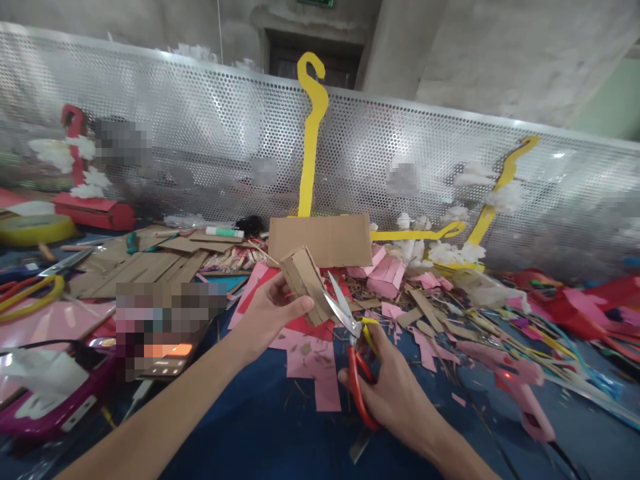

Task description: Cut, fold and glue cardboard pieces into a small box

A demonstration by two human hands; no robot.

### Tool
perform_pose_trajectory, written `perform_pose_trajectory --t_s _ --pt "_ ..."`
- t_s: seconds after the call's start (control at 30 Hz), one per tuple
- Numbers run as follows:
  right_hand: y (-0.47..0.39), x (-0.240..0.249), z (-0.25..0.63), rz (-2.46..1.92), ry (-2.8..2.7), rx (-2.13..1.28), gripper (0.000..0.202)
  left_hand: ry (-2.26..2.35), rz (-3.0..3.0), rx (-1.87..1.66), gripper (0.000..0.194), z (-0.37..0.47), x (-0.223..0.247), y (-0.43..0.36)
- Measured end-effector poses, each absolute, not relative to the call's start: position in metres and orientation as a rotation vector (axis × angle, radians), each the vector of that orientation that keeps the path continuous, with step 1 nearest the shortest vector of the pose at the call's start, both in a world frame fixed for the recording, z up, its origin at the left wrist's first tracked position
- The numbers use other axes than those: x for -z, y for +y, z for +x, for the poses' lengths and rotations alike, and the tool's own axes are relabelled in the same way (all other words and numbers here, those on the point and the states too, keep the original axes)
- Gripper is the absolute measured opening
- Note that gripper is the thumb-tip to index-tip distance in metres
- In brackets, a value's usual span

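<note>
A small folded piece of cardboard [304,283] is pinched between the thumb and fingers of my left hand [273,310]. My right hand [387,373] grips a pair of scissors [345,310] with red and yellow handles. Their blades are parted, and the lower one meets the right edge of the cardboard; whether it is cutting I cannot tell. Just behind stands a brown cardboard box [320,240], with a tall yellow hook-shaped strip [311,153] rising at its back. Beneath both hands lie pink paper pieces [310,357] strewn with small scraps.
At right lies a pink glue gun [520,387] with a lit red light. A purple power strip [60,400] and a phone [175,353] are at left. Cardboard strips [145,263] pile up behind them. A perforated metal panel [210,133] spans the back.
</note>
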State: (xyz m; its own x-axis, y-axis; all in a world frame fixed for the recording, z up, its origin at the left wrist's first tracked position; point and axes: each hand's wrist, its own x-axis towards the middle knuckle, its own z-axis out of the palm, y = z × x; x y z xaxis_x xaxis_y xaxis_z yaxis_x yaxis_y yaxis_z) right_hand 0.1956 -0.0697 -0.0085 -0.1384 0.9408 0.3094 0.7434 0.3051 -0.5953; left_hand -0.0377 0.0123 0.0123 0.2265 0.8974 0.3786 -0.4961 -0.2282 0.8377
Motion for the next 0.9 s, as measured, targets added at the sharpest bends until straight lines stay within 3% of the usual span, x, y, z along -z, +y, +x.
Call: perform_pose_trajectory --t_s 0.4,0.9 --pt "-0.0703 0.0096 0.1970 -1.415 -1.993 -0.386 0.016 0.374 1.286 -1.255 0.046 -0.0346 -0.0141 0.0064" --pt "-0.0644 0.0056 0.1976 -1.425 -1.984 -0.486 0.013 0.488 1.254 -1.291 0.044 -0.0324 -0.0163 0.0024"
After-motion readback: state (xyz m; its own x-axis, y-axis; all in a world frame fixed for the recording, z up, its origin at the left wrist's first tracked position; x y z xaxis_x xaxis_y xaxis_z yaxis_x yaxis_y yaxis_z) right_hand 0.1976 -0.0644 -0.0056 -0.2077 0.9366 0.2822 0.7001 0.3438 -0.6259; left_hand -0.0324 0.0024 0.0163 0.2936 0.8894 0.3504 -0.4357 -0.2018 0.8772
